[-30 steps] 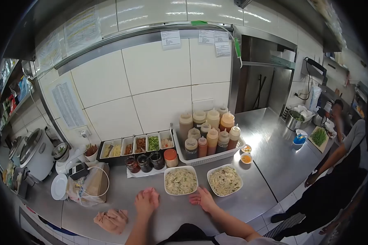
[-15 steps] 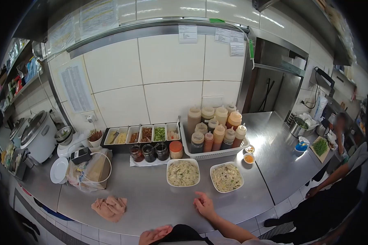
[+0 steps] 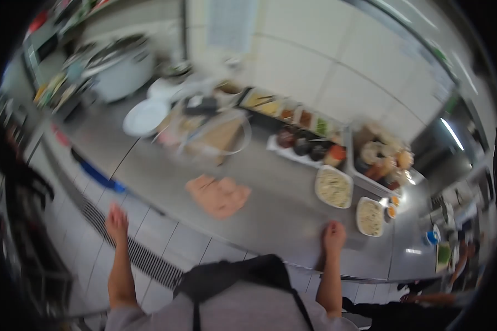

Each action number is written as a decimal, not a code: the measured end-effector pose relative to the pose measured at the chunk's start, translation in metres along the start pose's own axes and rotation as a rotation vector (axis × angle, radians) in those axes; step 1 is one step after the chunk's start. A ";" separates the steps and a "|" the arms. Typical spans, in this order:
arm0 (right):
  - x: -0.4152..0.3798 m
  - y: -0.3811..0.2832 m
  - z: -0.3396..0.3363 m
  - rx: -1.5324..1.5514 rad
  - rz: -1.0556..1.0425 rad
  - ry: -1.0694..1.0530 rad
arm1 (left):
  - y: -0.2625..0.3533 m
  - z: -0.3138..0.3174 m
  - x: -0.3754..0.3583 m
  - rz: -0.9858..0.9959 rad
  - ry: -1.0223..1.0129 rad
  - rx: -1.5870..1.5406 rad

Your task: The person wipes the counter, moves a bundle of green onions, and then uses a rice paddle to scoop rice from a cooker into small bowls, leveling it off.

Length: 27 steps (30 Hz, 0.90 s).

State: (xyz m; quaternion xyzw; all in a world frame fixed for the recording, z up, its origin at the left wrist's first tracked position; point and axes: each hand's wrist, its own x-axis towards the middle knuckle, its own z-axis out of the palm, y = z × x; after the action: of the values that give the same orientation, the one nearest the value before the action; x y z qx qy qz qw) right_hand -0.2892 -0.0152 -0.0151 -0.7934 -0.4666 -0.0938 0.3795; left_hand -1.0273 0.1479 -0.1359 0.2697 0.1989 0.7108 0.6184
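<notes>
My left hand (image 3: 116, 223) is held out over the floor tiles, past the front edge of the counter. Its fingers are too blurred to tell how they are bent, and I see nothing in it. Over the steel counter, my right hand (image 3: 334, 237) has its fingers curled in, with no object showing. Nearest to it are two white bowls of what looks like fried rice, one bowl (image 3: 333, 187) further back and another bowl (image 3: 370, 217) to its right. A crumpled pinkish-brown cloth (image 3: 218, 195) lies on the counter between my hands.
Topping containers (image 3: 292, 113), dark jars (image 3: 302, 146) and a basket of squeeze bottles (image 3: 378, 157) line the wall. At left stand a plastic bag (image 3: 201, 135), white plates (image 3: 146, 117) and a large rice cooker (image 3: 121, 71). A co-worker's arm (image 3: 458, 268) shows far right.
The view has swung left and blurred. My left hand has moved from near my body out to the left, and my right hand's fingers have curled in.
</notes>
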 end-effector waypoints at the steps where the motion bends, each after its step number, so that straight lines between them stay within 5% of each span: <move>1: -0.001 0.006 0.003 -0.006 -0.048 0.016 | 0.020 0.081 0.024 0.016 -0.187 -0.026; 2: 0.001 0.010 0.006 -0.011 -0.091 0.048 | 0.027 0.139 0.043 0.167 0.274 0.196; 3: 0.001 0.006 0.007 0.003 -0.110 0.020 | 0.029 0.144 0.070 0.414 0.245 0.853; 4: 0.001 0.001 0.004 0.017 -0.068 0.009 | 0.039 0.120 0.105 0.304 -0.031 0.337; 6: -0.002 -0.004 0.001 0.019 -0.014 0.004 | 0.057 0.203 0.120 0.347 0.337 1.923; 9: -0.008 -0.003 0.003 -0.055 -0.012 0.025 | 0.046 0.184 0.182 0.341 0.372 2.250; 12: -0.018 -0.006 0.002 -0.051 -0.001 0.080 | 0.017 0.206 0.199 0.485 0.423 2.296; 14: -0.022 -0.013 -0.002 -0.046 -0.001 0.083 | -0.015 0.232 0.181 0.606 0.115 2.186; 16: -0.023 -0.023 -0.006 0.013 0.076 0.098 | -0.055 0.250 0.154 0.488 -0.491 1.743; 18: -0.022 -0.022 -0.007 0.000 0.086 0.130 | -0.108 0.291 0.103 0.235 -0.682 1.694; 20: -0.023 -0.020 -0.007 0.011 0.131 0.157 | -0.182 0.295 0.062 -0.037 -0.652 1.842; 24: -0.022 -0.020 -0.002 0.065 0.167 0.182 | -0.265 0.357 -0.031 0.518 -1.026 1.856; 25: -0.024 -0.020 -0.004 0.057 0.180 0.182 | -0.250 0.399 -0.044 0.219 -1.409 1.486; 26: -0.022 -0.021 -0.004 0.079 0.193 0.171 | -0.259 0.414 -0.074 0.420 -1.432 1.446; 27: -0.022 -0.021 -0.006 0.100 0.208 0.162 | -0.274 0.421 -0.094 0.250 -1.649 0.733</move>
State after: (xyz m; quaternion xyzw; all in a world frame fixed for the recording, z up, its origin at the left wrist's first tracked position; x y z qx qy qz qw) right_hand -0.3171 -0.0281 -0.0111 -0.8073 -0.3536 -0.0943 0.4629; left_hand -0.5429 0.0767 0.0086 0.8919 -0.1236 0.2466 0.3584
